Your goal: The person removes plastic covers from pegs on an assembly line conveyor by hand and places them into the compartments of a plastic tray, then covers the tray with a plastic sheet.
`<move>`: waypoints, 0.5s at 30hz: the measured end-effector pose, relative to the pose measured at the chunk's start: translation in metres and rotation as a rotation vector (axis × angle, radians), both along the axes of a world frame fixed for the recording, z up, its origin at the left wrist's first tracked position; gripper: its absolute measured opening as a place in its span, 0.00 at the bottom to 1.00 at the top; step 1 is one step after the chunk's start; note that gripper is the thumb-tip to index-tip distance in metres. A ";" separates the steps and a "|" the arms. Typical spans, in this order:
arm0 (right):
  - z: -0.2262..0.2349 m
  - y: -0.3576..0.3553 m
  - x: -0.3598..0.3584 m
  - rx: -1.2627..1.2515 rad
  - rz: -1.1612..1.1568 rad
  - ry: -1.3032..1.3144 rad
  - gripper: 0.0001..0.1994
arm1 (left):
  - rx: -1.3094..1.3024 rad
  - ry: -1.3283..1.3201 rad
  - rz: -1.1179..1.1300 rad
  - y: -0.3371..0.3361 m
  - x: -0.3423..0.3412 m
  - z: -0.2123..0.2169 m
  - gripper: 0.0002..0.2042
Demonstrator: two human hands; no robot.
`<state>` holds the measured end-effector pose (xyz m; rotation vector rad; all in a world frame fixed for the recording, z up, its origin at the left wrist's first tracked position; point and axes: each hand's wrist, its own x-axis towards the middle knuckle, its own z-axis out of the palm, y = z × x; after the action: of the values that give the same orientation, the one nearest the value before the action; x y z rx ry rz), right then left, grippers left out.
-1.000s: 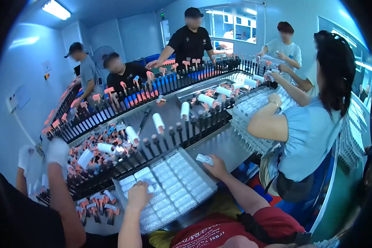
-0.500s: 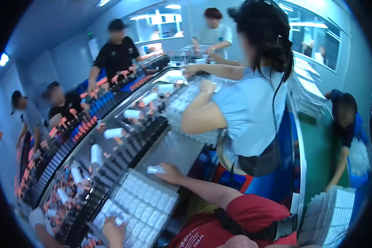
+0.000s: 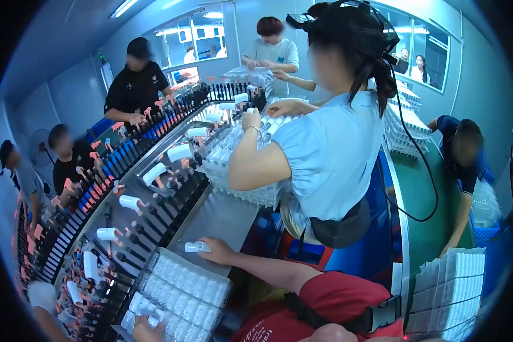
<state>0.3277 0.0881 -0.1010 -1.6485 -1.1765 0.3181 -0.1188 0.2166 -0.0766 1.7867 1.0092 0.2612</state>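
My right hand (image 3: 219, 251) rests on the steel table ledge (image 3: 222, 214) and grips a small white tube (image 3: 195, 247) lying on its side. My left hand (image 3: 146, 329) shows only partly at the lower edge, its fingers on the clear tray (image 3: 179, 285) filled with rows of white tubes; what it holds is hidden. The tray lies flat between both hands, against the black conveyor of pegs (image 3: 154, 211) that carries white tubes.
A person in a light blue shirt (image 3: 330, 154) stands close on the right, bent over stacked clear trays (image 3: 239, 171). Several other people work around the curved conveyor. A white-gloved hand (image 3: 41, 295) reaches in at lower left. Stacked trays (image 3: 450, 285) sit at lower right.
The view has swung to the right and closer to the person in blue. My right hand keeps the white tube on the ledge; my left hand has slid toward the tray's near end.
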 end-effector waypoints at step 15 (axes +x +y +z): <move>0.163 0.048 0.061 0.517 -0.180 -0.103 0.22 | 0.860 0.431 0.090 -0.063 0.070 0.077 0.19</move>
<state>0.3891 0.1363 0.0623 -1.3087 -1.0646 -0.1781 -0.0487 0.1535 0.0005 2.6520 1.4108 0.4185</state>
